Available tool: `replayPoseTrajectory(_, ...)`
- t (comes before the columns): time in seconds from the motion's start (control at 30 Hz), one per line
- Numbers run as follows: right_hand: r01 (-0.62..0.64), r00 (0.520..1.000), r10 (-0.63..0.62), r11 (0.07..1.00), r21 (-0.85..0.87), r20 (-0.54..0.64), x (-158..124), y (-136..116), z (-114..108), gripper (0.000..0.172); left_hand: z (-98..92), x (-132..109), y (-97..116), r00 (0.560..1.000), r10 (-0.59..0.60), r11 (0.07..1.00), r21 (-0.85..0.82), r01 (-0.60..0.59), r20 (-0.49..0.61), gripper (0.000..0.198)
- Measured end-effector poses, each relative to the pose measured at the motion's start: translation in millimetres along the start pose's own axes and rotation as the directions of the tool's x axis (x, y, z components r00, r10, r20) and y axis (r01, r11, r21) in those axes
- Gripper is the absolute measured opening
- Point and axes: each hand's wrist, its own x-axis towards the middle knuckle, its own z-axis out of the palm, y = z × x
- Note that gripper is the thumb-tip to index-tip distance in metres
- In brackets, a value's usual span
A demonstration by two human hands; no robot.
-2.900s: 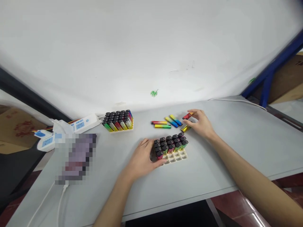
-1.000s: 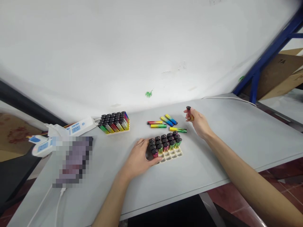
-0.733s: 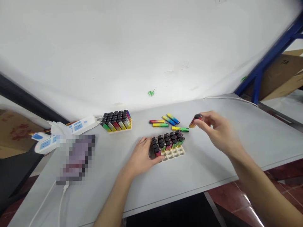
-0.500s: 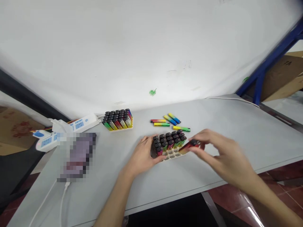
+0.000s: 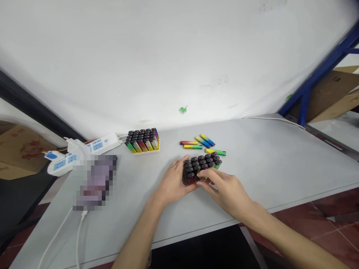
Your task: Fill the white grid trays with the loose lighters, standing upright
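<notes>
Upright lighters with black tops and coloured bodies (image 5: 202,162) stand in rows in a holder in front of me. My left hand (image 5: 171,183) is closed around the left end of that holder, its thumb along the front. Between the thumb and fingers of my right hand (image 5: 228,190) is a lighter (image 5: 198,178), upright in the front row beside a red one. My right fingers hide most of its body and much of the holder's front. Behind the holder lie several loose lighters: a red-yellow one (image 5: 188,142), yellow-green ones (image 5: 215,152) and yellow-blue ones (image 5: 202,141).
A second block of upright lighters (image 5: 142,142) stands at the back left in a pale tray. Left of it are a white power strip (image 5: 97,145) with plugs and a blurred-out phone-like object (image 5: 97,179) with a white cable. A white wall (image 5: 179,67) borders the grey table (image 5: 266,160).
My right hand has moved left, bringing the lighter from the holder's right side into the front row. My left hand stays on the holder. The view has shifted slightly.
</notes>
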Motion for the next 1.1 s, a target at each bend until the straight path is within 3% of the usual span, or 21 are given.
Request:
replayPoseTrajectory(0.23,0.025,0.998,-0.033,0.990,-0.137,-0.054,2,-1,-3,0.016,4.7,0,0,0.999,-0.001,0.999,-0.041,-0.001,-0.039,0.083)
replayPoseTrajectory(0.33,0.034,0.994,-0.046,0.993,-0.110,-0.099,4,3,-13,0.019,6.0,-1,0,0.998,-0.025,0.999,-0.039,0.023,-0.057,0.084)
replayPoseTrajectory(0.5,-0.153,0.955,0.116,0.981,-0.117,-0.273,18,48,-27,0.020,4.9,-2,2,0.997,-0.063,0.998,-0.007,0.063,-0.034,0.085)
replayPoseTrajectory(0.57,-0.246,0.954,0.201,0.949,-0.196,-0.223,22,77,-25,0.023,4.2,-2,3,0.997,-0.071,0.997,0.001,0.071,-0.030,0.087)
replayPoseTrajectory(0.67,-0.245,0.968,0.252,0.921,-0.302,-0.018,20,116,-14,0.036,4.3,-2,2,0.997,-0.074,0.997,0.002,0.074,-0.033,0.088)
replayPoseTrajectory(0.73,-0.259,0.962,0.274,0.925,-0.277,0.016,14,131,-9,0.031,4.5,-2,1,0.997,-0.072,0.997,-0.001,0.072,-0.029,0.089)
replayPoseTrajectory(0.83,-0.280,0.959,0.283,0.954,-0.109,0.005,10,138,-13,0.022,4.6,-2,0,0.997,-0.072,0.997,-0.007,0.072,-0.024,0.089)
replayPoseTrajectory(0.9,-0.331,0.943,0.333,0.939,0.098,-0.008,15,134,-24,0.022,4.5,-2,0,0.997,-0.070,0.997,-0.012,0.070,-0.023,0.088)
replayPoseTrajectory(1.0,-0.418,0.881,0.474,0.774,0.476,0.002,33,123,-40,0.028,4.5,-2,0,0.997,-0.069,0.997,-0.018,0.069,-0.033,0.086)
replayPoseTrajectory(1.1,-0.372,0.836,0.548,0.581,0.724,-0.011,56,115,-41,0.034,4.5,-2,0,0.997,-0.064,0.998,-0.026,0.063,-0.041,0.083)
